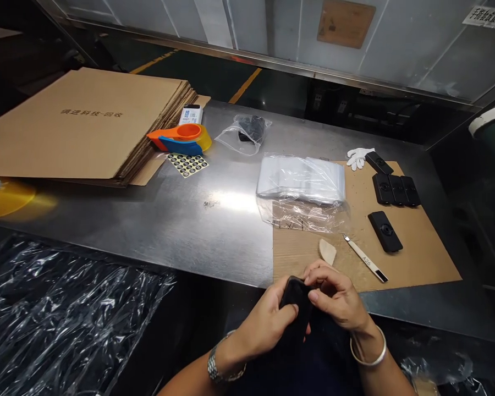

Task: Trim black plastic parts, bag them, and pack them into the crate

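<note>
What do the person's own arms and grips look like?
Left grip: ungloved human hand, silver metal-link band at the wrist. Right grip: also ungloved, smooth silver-toned bangle. No sleeves on the visible forearms; no cables.

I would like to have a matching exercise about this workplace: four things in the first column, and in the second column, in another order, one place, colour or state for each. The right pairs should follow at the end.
Column one
1. The person's left grip
2. Tape dispenser
3. Sticker sheet
4. Slim tool marked A26

Column two
A. Lying on the cardboard sheet at the right
B. Pale yellow with dark circles
C. Closed around a black case
D. Orange and blue

Right pairs: 1-C, 2-D, 3-B, 4-A
</note>
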Demonstrator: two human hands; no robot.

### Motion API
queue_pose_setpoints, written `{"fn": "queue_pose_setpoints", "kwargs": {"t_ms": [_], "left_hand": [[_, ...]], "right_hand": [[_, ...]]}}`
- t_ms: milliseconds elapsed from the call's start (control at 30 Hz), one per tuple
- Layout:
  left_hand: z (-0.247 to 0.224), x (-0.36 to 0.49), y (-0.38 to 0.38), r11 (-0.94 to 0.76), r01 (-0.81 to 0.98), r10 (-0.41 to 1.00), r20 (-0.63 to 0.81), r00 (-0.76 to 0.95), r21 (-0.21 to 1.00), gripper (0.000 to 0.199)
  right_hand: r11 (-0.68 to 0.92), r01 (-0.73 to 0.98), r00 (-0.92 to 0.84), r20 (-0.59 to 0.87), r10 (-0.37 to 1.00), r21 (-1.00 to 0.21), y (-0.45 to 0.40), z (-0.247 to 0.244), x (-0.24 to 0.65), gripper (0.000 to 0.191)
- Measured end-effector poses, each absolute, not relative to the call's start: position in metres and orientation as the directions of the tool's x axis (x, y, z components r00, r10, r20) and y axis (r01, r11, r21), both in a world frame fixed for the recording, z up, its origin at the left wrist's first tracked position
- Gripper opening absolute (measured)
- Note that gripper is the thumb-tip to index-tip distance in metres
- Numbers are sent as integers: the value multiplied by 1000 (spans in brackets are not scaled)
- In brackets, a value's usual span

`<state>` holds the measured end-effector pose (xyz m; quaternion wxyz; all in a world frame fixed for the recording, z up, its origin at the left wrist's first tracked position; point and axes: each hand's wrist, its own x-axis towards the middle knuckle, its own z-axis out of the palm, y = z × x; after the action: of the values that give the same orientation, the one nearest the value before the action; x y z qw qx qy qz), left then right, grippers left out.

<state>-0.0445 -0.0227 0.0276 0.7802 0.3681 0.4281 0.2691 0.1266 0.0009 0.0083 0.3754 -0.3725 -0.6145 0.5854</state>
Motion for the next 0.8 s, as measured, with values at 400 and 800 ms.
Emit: {"fn": "queue_pose_setpoints", "kwargs": {"t_ms": [400,800], "left_hand": [[28,-44,-22,577,-73,734,-477,483,814,17],[22,-42,-23,600,-115,728,-480,489,792,17]], "right_hand": [[3,7,-435,-1,900,-1000,-1,3,127,14],[11,-3,-393,11,919,-1000,-3,0,127,13]]}}
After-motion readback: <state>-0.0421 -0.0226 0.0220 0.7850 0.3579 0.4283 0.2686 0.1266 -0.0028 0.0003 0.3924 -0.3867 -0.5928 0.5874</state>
